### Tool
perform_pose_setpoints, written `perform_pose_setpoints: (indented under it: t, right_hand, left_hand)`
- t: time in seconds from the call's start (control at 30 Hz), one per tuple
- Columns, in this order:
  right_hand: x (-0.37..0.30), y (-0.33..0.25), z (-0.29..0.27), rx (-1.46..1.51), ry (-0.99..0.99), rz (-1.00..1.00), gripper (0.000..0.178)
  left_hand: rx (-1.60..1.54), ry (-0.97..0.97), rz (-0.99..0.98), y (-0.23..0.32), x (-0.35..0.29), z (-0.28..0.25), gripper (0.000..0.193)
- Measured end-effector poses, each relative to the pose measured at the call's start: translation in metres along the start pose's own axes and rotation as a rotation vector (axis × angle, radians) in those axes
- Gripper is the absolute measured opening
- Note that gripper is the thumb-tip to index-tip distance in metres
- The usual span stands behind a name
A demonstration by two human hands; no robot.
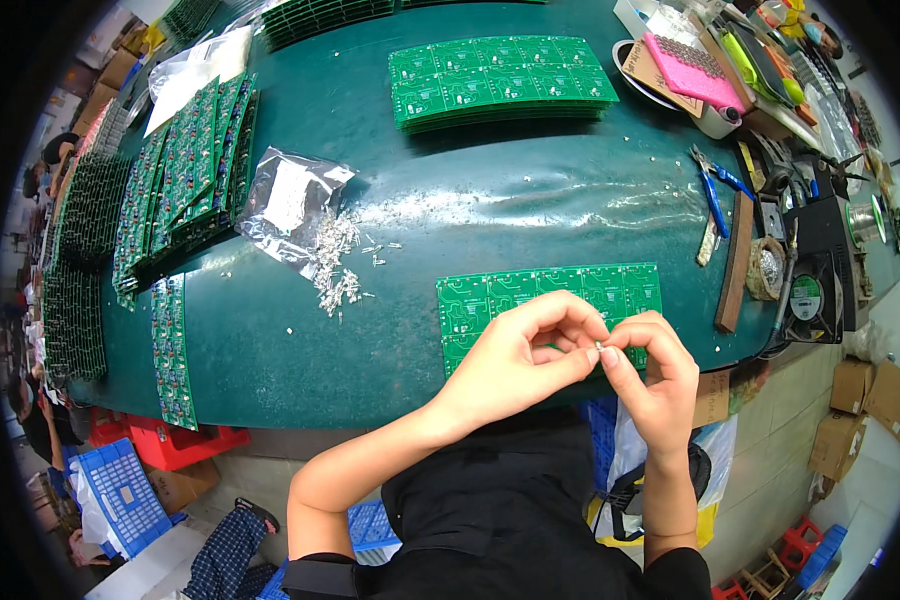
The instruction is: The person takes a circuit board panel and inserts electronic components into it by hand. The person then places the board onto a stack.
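Left hand (pixel 525 348), right hand (pixel 662 378) tip to tip, thumbs and forefingers pinched on tiny pale component (pixel 600 346); green circuit board (pixel 510 292) beneath grip, component pile (pixel 335 262) leftward.

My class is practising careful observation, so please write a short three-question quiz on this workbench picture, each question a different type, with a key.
1. True or false: the blue-handled pliers lie to the right of the clear plastic bag.

2. Which do the hands partly hide? A. the brown bar; B. the nearest green circuit board; C. the black fan.

3. What is at the meeting fingertips of the left hand and right hand?

Key: 1. True. 2. B. 3. A tiny pale part, too small to identify.
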State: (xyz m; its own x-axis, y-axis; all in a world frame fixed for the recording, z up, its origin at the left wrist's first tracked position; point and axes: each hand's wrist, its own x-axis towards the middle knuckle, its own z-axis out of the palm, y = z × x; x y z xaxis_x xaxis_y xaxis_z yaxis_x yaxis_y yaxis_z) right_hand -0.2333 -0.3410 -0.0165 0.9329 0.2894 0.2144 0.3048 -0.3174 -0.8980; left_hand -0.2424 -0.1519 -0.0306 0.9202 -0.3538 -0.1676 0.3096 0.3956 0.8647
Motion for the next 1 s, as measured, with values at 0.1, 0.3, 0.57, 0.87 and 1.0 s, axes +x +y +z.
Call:
perform_pose_setpoints:
  t: [0.1,0.3,0.57,0.87,1.0]
  right_hand:
    - [-0.002,0.004,-0.001,0.075,0.025,0.042,0.009]
    - [-0.004,0.011,-0.009,0.064,0.069,-0.013,0.010]
    - [-0.001,0.004,-0.011,-0.022,0.048,-0.008,0.013]
    - [0.002,0.023,-0.028,0.180,0.004,0.105,0.010]
    - [-0.001,0.025,-0.033,0.360,0.014,0.219,0.010]
  left_hand:
    - [0.123,0.013,-0.011,0.004,0.000,0.005,0.016]
    - [0.292,0.005,-0.028,0.001,0.002,0.010,0.014]
    - [0.228,0.036,0.001,-0.006,0.006,0.017,0.013]
    - [0.533,0.065,0.162,-0.001,0.006,0.020,0.012]
    - [0.374,0.054,0.078,-0.002,0.012,0.021,0.018]
